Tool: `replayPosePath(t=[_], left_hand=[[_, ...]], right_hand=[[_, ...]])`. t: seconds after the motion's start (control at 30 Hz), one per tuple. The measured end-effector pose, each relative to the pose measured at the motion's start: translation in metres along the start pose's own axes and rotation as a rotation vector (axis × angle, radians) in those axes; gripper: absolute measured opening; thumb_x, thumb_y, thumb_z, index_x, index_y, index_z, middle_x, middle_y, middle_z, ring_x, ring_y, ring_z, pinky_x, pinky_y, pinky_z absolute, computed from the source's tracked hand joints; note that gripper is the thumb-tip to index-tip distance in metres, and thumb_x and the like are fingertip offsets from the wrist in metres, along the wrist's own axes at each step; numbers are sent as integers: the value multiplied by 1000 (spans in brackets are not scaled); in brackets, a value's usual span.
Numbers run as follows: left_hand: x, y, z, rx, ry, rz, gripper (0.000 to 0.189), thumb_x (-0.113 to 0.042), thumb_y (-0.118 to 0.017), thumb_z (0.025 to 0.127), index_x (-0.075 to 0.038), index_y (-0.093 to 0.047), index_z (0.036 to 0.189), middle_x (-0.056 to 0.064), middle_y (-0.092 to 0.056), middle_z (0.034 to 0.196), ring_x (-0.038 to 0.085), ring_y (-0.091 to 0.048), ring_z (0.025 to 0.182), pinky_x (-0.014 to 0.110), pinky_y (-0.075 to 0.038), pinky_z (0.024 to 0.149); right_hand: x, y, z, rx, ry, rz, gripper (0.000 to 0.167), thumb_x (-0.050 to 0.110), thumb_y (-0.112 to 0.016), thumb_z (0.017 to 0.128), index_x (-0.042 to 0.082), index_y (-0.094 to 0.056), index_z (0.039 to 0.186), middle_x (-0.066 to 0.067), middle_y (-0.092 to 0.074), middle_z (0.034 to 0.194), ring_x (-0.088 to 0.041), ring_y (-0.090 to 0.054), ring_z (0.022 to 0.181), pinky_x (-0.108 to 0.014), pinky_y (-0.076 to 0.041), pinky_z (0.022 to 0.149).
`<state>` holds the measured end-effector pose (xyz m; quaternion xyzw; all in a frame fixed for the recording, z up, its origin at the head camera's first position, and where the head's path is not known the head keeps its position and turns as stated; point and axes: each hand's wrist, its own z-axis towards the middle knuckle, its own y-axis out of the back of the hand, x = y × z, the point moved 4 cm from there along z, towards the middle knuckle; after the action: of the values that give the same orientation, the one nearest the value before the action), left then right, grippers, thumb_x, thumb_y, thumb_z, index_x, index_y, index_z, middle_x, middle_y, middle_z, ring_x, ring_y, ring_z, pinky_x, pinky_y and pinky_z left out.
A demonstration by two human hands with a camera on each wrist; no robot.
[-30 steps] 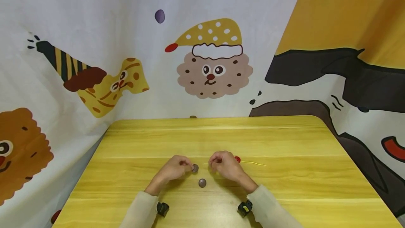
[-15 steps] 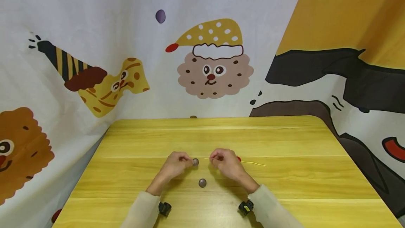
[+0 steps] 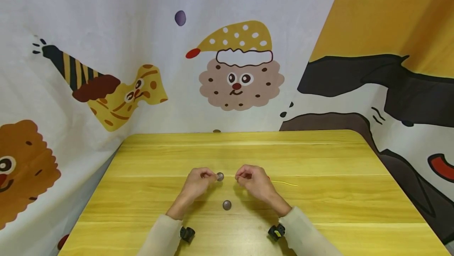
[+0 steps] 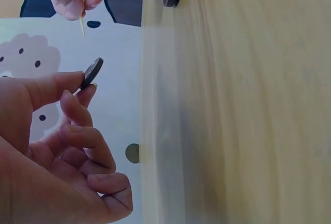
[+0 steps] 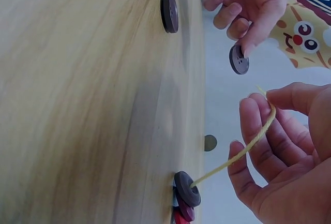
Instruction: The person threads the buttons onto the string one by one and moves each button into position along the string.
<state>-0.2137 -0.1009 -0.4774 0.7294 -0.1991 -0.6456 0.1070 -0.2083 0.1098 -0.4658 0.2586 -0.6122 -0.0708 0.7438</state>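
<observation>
Between thumb and forefinger my left hand (image 3: 198, 182) pinches a dark four-hole button (image 5: 239, 59), held up on edge above the table. Facing it, my right hand (image 3: 254, 181) pinches a yellow cord (image 5: 248, 146) close to its end, and a short tip sticks out past the fingers. The tip and the held button are apart. Lower down, the cord runs into a dark button (image 5: 187, 188), which leans on a dark red button (image 5: 184, 209) and a red button (image 5: 181, 218). Another dark button (image 3: 227, 205) lies on the table between the forearms.
The wooden table (image 3: 159, 153) ends at a hanging cloth (image 3: 170, 102) printed with cartoon food. To the right of my right hand, the cord's other end (image 3: 285, 183) trails on the tabletop. Each wrist wears a small black camera.
My left hand has carried its button forward, away from the body. My right hand has also shifted slightly forward and now covers most of the red button. The loose button stays put.
</observation>
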Motion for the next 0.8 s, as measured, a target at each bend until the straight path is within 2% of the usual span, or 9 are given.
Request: replayPosePath(t=[0.1,0.23,0.33,0.47,0.63,0.8], left_hand=[[-1,-2,0,-5,7,-11,13,-19,-69,92,-9,-73,85,18,-63,79,15,-50,57,28,-43,53],[-4,-4,-1,-12,13,-16,13,-20,-69,92,-10,-74,85,19,-64,81,15,-50,57,27,-42,53],[-5,-6,-2,-13,4,-21,13,-20,-69,92,-10,-74,85,19,-64,82,14,-49,58,27,-41,54],[-6,-8,-2,-4,-5,-26,13,-20,-69,92,-9,-74,86,19,-65,83,14,-49,60,26,-42,54],[-7,-10,-2,-3,3,-30,13,-19,-69,92,-8,-74,86,19,-65,82,14,-49,58,25,-41,52],[-9,-11,-3,0,13,-35,13,-19,-69,91,-8,-74,86,18,-64,81,13,-49,58,25,-39,51]], right_hand=[[0,0,0,-1,14,5,7,7,-70,91,0,-70,92,-6,-70,84,-10,-62,73,-25,-52,67],[1,1,-1,-8,21,10,7,6,-71,90,0,-70,91,-2,-69,82,-9,-62,72,-24,-52,66],[1,0,-1,-12,11,13,0,4,-71,89,4,-71,89,0,-69,81,-10,-62,73,-24,-52,67],[2,-1,0,-12,6,8,7,1,-70,88,8,-71,87,-1,-69,82,-13,-62,74,-24,-52,67],[2,-1,0,-11,11,6,3,3,-72,88,6,-71,88,0,-68,81,-12,-62,74,-23,-51,67],[2,-2,0,-8,12,15,6,0,-70,88,6,-71,87,-1,-69,80,-10,-62,72,-23,-52,67]])
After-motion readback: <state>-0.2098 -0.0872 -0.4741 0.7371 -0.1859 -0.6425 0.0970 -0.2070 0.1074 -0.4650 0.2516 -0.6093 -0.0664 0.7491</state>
